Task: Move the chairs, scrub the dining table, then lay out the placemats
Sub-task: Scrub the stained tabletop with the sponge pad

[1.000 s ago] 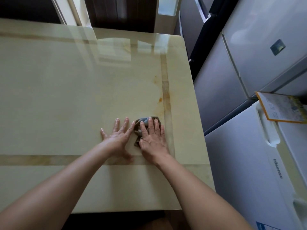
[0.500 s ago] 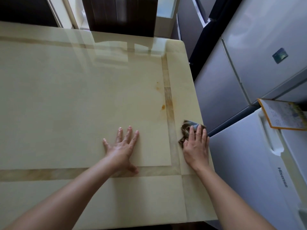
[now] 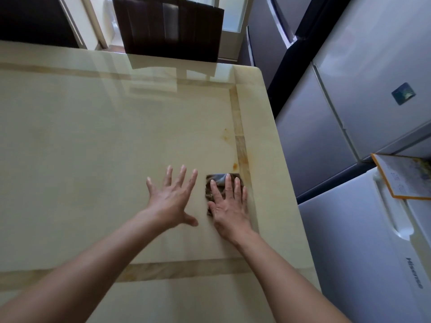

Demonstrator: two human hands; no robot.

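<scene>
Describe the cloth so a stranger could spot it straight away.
Find the big cream table, then its right side by the tan stripe. The cloth lies flat there under the right hand. It is the only dark, brownish thing on the tabletop.

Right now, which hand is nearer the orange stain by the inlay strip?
Right. The right hand presses the cloth just short of the orange stain; the left hand lies flat on the table, farther off to its left.

My glossy cream dining table [image 3: 93, 148] has a tan inlaid border [image 3: 240, 145]; a folded brown cloth [image 3: 219, 179] lies on it just inside that border, near orange stains [image 3: 235, 164]
</scene>
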